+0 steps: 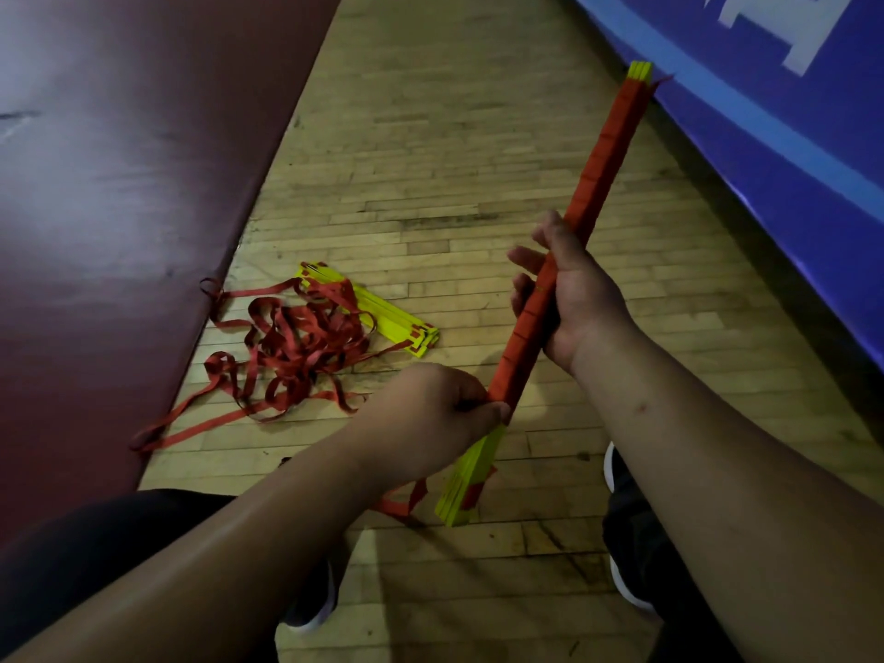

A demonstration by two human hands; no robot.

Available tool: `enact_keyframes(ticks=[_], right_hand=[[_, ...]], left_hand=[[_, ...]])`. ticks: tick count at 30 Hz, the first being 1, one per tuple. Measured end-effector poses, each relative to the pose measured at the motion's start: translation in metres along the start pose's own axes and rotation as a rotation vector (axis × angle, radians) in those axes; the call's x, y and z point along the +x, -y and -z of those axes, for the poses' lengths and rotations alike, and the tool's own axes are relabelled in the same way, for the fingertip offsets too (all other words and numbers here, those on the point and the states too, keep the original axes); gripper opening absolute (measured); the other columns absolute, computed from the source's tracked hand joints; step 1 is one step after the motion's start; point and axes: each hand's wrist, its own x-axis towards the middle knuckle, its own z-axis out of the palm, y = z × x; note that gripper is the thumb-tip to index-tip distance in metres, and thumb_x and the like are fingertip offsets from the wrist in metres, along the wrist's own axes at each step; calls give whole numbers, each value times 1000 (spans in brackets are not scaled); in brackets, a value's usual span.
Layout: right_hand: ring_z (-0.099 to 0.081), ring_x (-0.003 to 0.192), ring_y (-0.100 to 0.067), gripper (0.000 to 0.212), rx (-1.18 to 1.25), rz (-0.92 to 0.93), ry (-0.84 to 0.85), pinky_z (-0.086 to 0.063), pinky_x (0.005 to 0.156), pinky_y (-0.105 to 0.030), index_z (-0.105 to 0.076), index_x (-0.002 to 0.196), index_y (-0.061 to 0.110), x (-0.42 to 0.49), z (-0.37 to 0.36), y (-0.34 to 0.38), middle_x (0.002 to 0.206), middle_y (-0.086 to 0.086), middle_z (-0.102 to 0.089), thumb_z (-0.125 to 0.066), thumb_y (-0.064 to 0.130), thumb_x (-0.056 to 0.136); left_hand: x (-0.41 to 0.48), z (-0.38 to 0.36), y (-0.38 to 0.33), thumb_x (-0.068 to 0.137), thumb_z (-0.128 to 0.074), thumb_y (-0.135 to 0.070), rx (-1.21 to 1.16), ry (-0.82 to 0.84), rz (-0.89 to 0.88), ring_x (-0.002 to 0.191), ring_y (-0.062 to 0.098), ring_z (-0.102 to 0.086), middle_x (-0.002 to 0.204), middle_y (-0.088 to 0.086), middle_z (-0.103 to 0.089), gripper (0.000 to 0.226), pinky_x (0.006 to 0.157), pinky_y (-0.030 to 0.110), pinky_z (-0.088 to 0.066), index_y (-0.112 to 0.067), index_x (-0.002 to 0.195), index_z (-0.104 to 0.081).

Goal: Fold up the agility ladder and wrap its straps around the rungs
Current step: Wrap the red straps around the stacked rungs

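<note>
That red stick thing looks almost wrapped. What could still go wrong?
1. The left hand pinches the strap against the bundle, which the right hand grips; a slip there could let the wraps loosen.
2. The bundle's lower rungs are bare and fanned, so they may splay.
3. The loose tail dangles not far from the tangled ladder on the floor and might snag.

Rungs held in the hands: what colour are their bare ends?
Yellow rungs, best seen in the head view.
</note>
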Motion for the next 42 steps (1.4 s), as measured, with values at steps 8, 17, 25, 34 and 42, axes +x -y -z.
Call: enact_keyframes(ticks=[8, 17, 25, 34, 42], right_hand=[[-70, 71, -5, 39, 363, -111, 390, -58, 61, -25, -67, 128, 22, 1, 6, 2, 119, 8, -77, -60, 51, 103], [-66, 66, -2, 35, 199, -110, 437, -57, 58, -24, -63, 142, 23, -2, 2, 8, 114, 6, -78, -55, 17, 108], [-77, 73, -21, 32, -71, -16, 168, -63, 62, -36, -61, 141, 15, 2, -3, -5, 98, -8, -81, -56, 11, 109], [-78, 70, -25, 24, -218, 93, 8, -63, 63, -41, -63, 131, 17, 7, -7, -21, 92, -9, -79, -61, 13, 107], [-69, 67, -16, 25, 55, -26, 122, -59, 59, -30, -65, 125, 12, -2, -7, -7, 92, -4, -77, -67, 27, 104]], left_hand=[[-6, 23, -5, 106, -63, -30, -626, 263, -166, 46, 15, -36, 59, 2, -42, 44, 48, 29, -32, -29, 62, -63], [-5, 25, 2, 111, -62, -39, -499, 351, -194, 51, 25, -48, 69, 6, -60, 31, 52, 31, -41, -30, 83, -75], [1, 14, 7, 108, -64, -44, -70, 165, 27, 47, 18, -64, 69, 0, -77, 40, 56, 32, -59, -17, 82, -77], [2, -7, 3, 83, -53, -93, 386, 101, 18, 67, 14, -67, 71, -5, -68, 70, 67, 39, -63, -26, 86, -71], [3, 6, 3, 92, -75, -65, -75, 198, -11, 59, 9, -56, 69, -4, -63, 43, 57, 26, -44, -22, 84, -72]])
